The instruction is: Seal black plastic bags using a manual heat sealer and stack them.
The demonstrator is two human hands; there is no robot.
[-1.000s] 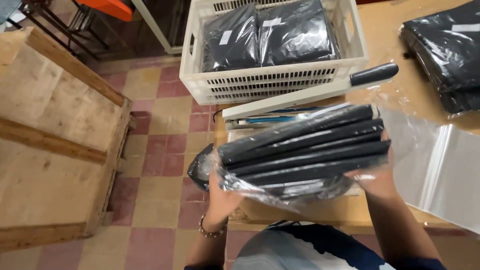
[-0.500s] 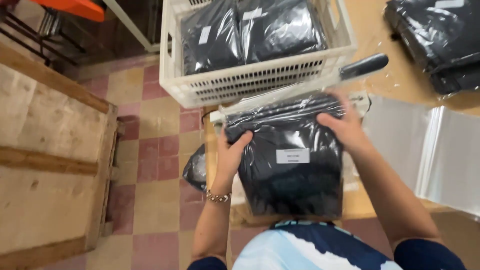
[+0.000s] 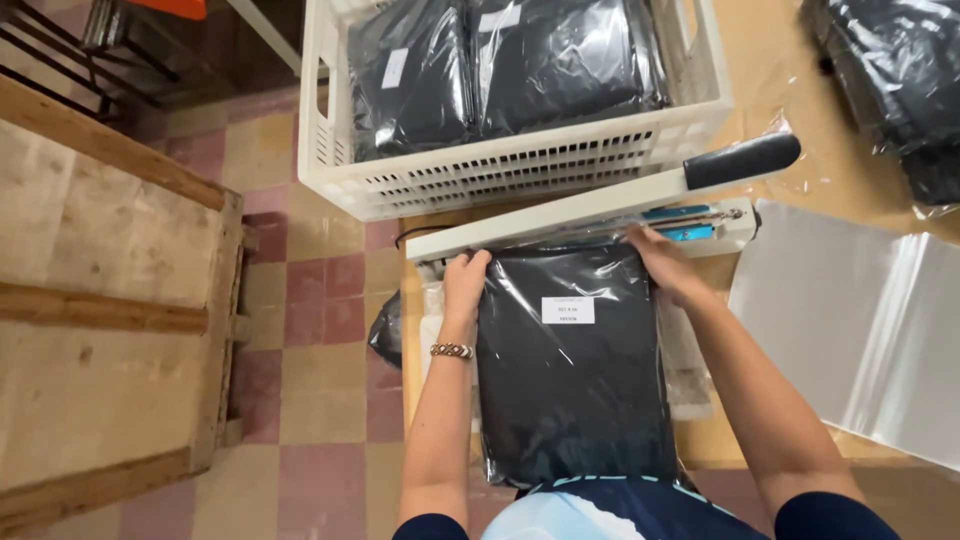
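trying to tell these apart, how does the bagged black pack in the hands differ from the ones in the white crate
The bagged pack lies flat on the table, its top edge at the heat sealer, while the crate packs sit side by side inside the white crate. The left hand and right hand hold the bagged pack; nobody touches the crate packs. Both are black, in clear plastic, with a small white label.

I see both forearms bare from the sleeves down to the hands. The left hand (image 3: 466,278) has a beaded bracelet (image 3: 451,351) round its wrist, patterned light and dark. The right hand (image 3: 663,262) shows no jewellery. At 6 o'clock, short dark navy sleeves (image 3: 835,517) cover the upper arms, and the shirt (image 3: 560,515) front is pale blue with teal trim.
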